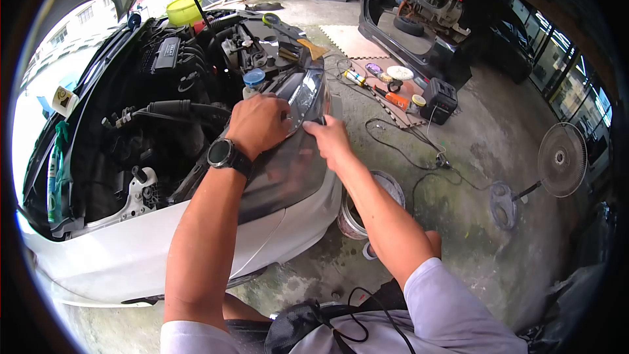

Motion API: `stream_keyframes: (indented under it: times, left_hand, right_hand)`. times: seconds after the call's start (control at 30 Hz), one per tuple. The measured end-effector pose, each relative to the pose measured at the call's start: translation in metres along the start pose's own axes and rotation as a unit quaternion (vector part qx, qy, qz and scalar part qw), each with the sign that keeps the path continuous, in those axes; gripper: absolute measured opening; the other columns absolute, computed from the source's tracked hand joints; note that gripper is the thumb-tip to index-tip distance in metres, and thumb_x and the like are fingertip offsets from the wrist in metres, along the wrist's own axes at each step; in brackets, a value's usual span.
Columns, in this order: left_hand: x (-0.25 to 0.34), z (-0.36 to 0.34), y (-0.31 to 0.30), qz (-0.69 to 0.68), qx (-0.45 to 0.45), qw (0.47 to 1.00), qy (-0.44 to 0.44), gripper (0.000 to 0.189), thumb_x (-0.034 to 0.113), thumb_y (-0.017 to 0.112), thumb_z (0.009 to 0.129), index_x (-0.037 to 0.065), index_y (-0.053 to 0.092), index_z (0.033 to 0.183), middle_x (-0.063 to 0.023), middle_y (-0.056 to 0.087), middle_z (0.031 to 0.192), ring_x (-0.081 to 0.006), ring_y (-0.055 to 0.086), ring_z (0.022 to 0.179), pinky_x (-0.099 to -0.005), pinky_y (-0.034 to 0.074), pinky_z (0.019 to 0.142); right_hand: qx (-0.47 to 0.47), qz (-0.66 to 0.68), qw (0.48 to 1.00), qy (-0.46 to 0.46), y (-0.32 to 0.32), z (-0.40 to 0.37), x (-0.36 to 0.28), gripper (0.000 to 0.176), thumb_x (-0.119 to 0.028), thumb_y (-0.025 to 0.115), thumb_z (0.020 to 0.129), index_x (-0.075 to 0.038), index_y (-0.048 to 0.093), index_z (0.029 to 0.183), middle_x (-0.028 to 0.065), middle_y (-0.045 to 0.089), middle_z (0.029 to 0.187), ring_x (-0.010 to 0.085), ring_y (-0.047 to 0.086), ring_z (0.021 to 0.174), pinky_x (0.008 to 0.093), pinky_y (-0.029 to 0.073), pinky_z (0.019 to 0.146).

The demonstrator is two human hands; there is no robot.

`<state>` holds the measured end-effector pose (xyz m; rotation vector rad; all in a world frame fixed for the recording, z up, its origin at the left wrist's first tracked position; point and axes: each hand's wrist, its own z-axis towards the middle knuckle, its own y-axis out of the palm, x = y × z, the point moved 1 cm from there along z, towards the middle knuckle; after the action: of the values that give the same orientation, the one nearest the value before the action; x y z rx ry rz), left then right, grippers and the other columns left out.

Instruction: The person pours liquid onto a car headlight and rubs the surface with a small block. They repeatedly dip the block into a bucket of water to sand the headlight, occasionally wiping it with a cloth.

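The car's headlight (pixel 306 95) shows clear at its upper end, and a dark, smoky film (pixel 278 174) covers the part closer to me. Curled at the inner side of the headlight, my left hand (pixel 259 123) pinches at the film's upper edge; a black watch sits on that wrist. My right hand (pixel 331 143) is at the outer side, thumb and fingers closed on the same edge. The exact grip of both hands is partly hidden by the fingers. Right beyond my left hand is a blue cap (pixel 253 78) on a reservoir.
The engine bay (pixel 173 105) lies open at the left under a propped hood. A yellow-handled tool (pixel 282 25) rests at its front edge. A bucket (pixel 354 213) stands beneath my right forearm. Cables, an orange tool (pixel 396 99), a black box (pixel 440 100) and a fan (pixel 561 158) are on the right.
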<state>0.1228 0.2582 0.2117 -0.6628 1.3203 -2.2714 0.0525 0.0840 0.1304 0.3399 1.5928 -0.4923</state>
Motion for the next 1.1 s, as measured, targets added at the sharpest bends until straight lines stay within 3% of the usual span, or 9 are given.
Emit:
stream_keyframes:
  times: [0.1, 0.17, 0.3, 0.4, 0.53, 0.7, 0.83, 0.97, 1.1]
  left_hand:
    - [-0.002, 0.003, 0.000, 0.001, 0.008, 1.000, 0.006, 0.026, 0.028, 0.076, 0.084, 0.013, 0.083, 0.103, -0.0113, 0.077, 0.101, -0.0364, 0.074, 0.098, -0.0488, 0.059, 0.088]
    - [-0.002, -0.003, 0.006, 0.000, 0.007, 1.000, 0.005, 0.026, 0.028, 0.076, 0.084, 0.013, 0.083, 0.103, -0.0115, 0.077, 0.101, -0.0363, 0.074, 0.098, -0.0488, 0.059, 0.088]
    - [0.000, 0.001, 0.000, 0.008, -0.006, 1.000, -0.004, 0.026, 0.029, 0.077, 0.084, 0.013, 0.083, 0.103, -0.0114, 0.078, 0.102, -0.0364, 0.074, 0.098, -0.0485, 0.059, 0.088]
    - [-0.002, 0.004, 0.000, 0.007, -0.002, 1.000, -0.001, 0.026, 0.029, 0.077, 0.084, 0.013, 0.083, 0.103, -0.0111, 0.077, 0.102, -0.0363, 0.074, 0.098, -0.0483, 0.059, 0.088]
    - [0.001, 0.001, -0.002, 0.004, -0.014, 1.000, -0.005, 0.025, 0.029, 0.077, 0.084, 0.013, 0.083, 0.103, -0.0107, 0.077, 0.102, -0.0362, 0.074, 0.099, -0.0486, 0.059, 0.088]
    - [-0.003, 0.005, -0.003, 0.006, -0.004, 1.000, -0.002, 0.025, 0.029, 0.077, 0.085, 0.013, 0.083, 0.104, -0.0106, 0.077, 0.102, -0.0364, 0.074, 0.099, -0.0486, 0.059, 0.088]
    - [-0.002, 0.000, 0.001, -0.001, 0.003, 1.000, 0.006, 0.026, 0.029, 0.077, 0.084, 0.013, 0.083, 0.104, -0.0106, 0.077, 0.104, -0.0364, 0.074, 0.100, -0.0483, 0.059, 0.088]
    - [0.001, 0.001, -0.002, 0.003, -0.017, 1.000, -0.012, 0.027, 0.028, 0.078, 0.084, 0.013, 0.083, 0.105, -0.0108, 0.078, 0.104, -0.0366, 0.074, 0.100, -0.0484, 0.059, 0.088]
    - [-0.002, 0.001, 0.000, 0.005, 0.000, 1.000, -0.007, 0.027, 0.029, 0.078, 0.084, 0.013, 0.083, 0.105, -0.0109, 0.077, 0.103, -0.0368, 0.074, 0.098, -0.0483, 0.059, 0.088]
  right_hand:
    - [-0.019, -0.060, 0.995, -0.074, 0.007, -0.024, 0.000, 0.028, -0.021, 0.079, 0.092, 0.004, 0.071, 0.098, 0.0126, 0.076, 0.088, 0.0170, 0.068, 0.079, 0.0382, 0.054, 0.070]
    - [-0.061, 0.012, 0.998, -0.006, 0.001, -0.026, -0.005, 0.024, -0.019, 0.078, 0.093, 0.004, 0.071, 0.097, 0.0098, 0.076, 0.089, 0.0173, 0.068, 0.077, 0.0381, 0.054, 0.069]
    - [-0.031, 0.080, 0.995, 0.059, 0.001, -0.016, -0.016, 0.024, -0.018, 0.078, 0.093, 0.004, 0.070, 0.098, 0.0086, 0.075, 0.089, 0.0199, 0.070, 0.072, 0.0380, 0.055, 0.068]
    - [-0.011, -0.099, 0.991, -0.092, 0.009, -0.022, 0.002, 0.027, -0.019, 0.079, 0.093, 0.005, 0.069, 0.099, 0.0107, 0.073, 0.087, 0.0183, 0.070, 0.073, 0.0378, 0.056, 0.064]
    - [-0.035, 0.011, 0.999, 0.020, -0.001, -0.002, -0.004, 0.031, -0.024, 0.082, 0.090, 0.003, 0.068, 0.098, 0.0146, 0.073, 0.083, 0.0203, 0.069, 0.070, 0.0420, 0.054, 0.068]
    - [-0.011, -0.145, 0.985, -0.098, 0.009, -0.025, -0.005, 0.028, -0.021, 0.081, 0.089, 0.003, 0.067, 0.092, 0.0126, 0.072, 0.078, 0.0207, 0.067, 0.069, 0.0423, 0.054, 0.067]
    - [-0.026, 0.010, 0.999, -0.033, 0.006, 0.002, 0.006, 0.032, -0.025, 0.080, 0.090, 0.004, 0.066, 0.092, 0.0189, 0.072, 0.080, 0.0267, 0.072, 0.073, 0.0444, 0.054, 0.070]
    - [0.016, -0.191, 0.971, -0.143, 0.019, -0.039, -0.010, 0.030, -0.023, 0.080, 0.089, 0.004, 0.067, 0.091, 0.0207, 0.073, 0.080, 0.0308, 0.072, 0.073, 0.0458, 0.056, 0.073]
    - [-0.012, -0.015, 0.998, -0.053, 0.003, 0.007, 0.005, 0.029, -0.022, 0.080, 0.089, 0.004, 0.067, 0.091, 0.0170, 0.071, 0.078, 0.0267, 0.070, 0.071, 0.0439, 0.054, 0.065]
